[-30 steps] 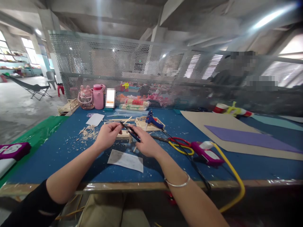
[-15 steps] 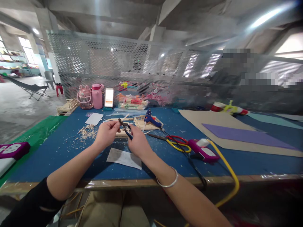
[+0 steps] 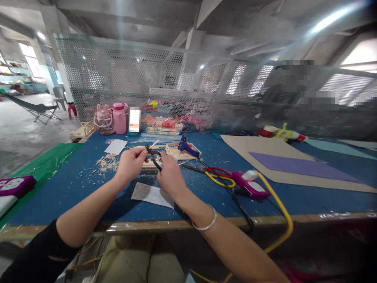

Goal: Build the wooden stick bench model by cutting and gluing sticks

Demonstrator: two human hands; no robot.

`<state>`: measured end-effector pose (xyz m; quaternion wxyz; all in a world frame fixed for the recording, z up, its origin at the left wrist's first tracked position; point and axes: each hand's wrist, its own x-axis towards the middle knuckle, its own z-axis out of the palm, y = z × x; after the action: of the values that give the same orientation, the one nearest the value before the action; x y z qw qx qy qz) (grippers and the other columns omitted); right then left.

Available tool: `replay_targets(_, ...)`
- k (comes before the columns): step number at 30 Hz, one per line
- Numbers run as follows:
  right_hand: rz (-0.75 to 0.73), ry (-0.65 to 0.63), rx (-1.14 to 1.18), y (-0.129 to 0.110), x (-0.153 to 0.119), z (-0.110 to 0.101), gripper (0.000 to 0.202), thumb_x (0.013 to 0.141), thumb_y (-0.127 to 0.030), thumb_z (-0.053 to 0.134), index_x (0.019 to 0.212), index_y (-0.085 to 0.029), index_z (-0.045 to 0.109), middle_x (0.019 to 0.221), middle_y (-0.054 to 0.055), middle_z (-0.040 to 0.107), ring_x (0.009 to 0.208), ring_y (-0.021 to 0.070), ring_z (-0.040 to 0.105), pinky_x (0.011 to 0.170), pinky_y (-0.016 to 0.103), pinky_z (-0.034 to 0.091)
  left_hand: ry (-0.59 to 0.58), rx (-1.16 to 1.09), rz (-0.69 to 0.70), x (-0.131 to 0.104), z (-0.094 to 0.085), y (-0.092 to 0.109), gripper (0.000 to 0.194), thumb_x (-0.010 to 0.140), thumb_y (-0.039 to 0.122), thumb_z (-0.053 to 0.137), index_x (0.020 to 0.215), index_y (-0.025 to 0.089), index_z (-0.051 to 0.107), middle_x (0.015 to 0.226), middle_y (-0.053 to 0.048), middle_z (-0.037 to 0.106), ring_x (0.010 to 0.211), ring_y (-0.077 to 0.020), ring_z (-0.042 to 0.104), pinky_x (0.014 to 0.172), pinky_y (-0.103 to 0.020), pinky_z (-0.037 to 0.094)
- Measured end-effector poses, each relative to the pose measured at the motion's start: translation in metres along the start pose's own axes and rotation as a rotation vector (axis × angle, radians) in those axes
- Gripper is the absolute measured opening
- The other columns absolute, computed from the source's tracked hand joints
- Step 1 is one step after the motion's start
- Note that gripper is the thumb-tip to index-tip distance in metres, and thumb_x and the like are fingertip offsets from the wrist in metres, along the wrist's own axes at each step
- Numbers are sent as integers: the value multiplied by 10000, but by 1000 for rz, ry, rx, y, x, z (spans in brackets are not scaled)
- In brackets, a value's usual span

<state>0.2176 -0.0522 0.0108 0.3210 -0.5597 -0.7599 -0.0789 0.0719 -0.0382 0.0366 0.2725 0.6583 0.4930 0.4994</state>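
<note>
My right hand (image 3: 169, 173) is wrapped round the blue handles of a pair of pliers (image 3: 156, 162), whose dark jaws point up and left. Pinched in my left hand (image 3: 131, 162) is a thin wooden stick (image 3: 154, 144) that reaches the jaws; its lower end is hidden by the fingers. Behind the hands lie flat wooden stick pieces and a small wooden frame (image 3: 173, 150) with a blue glue gun (image 3: 187, 148) resting on it. Wood scraps (image 3: 108, 162) are scattered left of my left hand. A grey-white sheet (image 3: 151, 194) lies in front of the hands.
Red-and-yellow scissors (image 3: 219, 177) and a purple power strip (image 3: 250, 186) with a yellow cable lie to the right. Beyond are beige and purple sheets (image 3: 303, 167). Pink bottles (image 3: 119, 119) stand at the back left, before a perforated screen (image 3: 132, 74). A person is behind it.
The pliers' handles look slightly closer to each other. Both hands stay together in nearly the same place, while the whole view has shifted a little.
</note>
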Motion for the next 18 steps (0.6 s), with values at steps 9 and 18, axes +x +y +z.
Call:
replay_targets(9,30,-201,397,18,16,-6,406,672,-78,405,1046,-128,553,876,76,628,764,195,557,703,309,451,-90,4,19,0,-3,2,326,784,387,451,593,156,582,509,30,508,464,-89,379,472,-214,279)
replay_targets(18,265,-459,-118,59,-23,-76,483,789,-408,496,1200,-155,512,1106,140,612,991,278,568,800,334,418,-116,-22,-5,4,-3,-10,342,800,416,452,716,146,645,625,-13,619,491,-98,445,517,-222,340)
